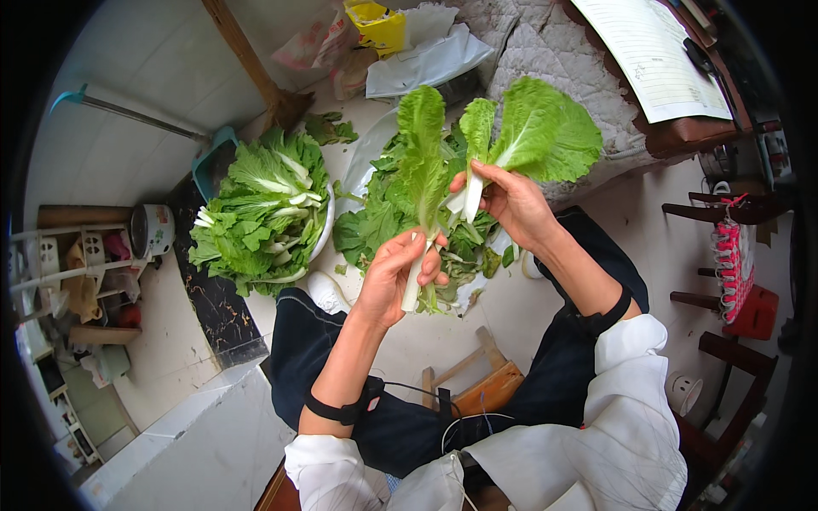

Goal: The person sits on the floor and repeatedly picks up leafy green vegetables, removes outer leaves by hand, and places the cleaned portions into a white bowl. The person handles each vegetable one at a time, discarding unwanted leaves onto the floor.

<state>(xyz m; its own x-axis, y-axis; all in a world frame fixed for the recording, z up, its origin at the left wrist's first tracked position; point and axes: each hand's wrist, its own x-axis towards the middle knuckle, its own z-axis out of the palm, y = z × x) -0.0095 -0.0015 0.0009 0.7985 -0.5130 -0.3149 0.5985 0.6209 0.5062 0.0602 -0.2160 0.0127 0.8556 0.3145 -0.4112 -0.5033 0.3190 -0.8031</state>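
Observation:
My left hand (401, 271) grips a long leaf of green cabbage (422, 160) by its white stalk, the blade pointing up. In my right hand (511, 198) are a broad green leaf (543, 131) and a narrower leaf (477, 128), pinched at their pale stalks. Both hands are raised over a pile of leafy greens (377, 217) on the floor, part of it hidden behind the held leaves. Left of the pile, a white basin (326, 223) is heaped with loose cabbage leaves (262, 204).
A broom (268, 83) and a teal long-handled dustpan (214, 153) lean by the wall. Plastic bags (428, 61) lie at the back beside a quilted cover (549, 70). A small wooden stool (486, 386) is between my legs. Dark wooden chairs (735, 358) stand at right.

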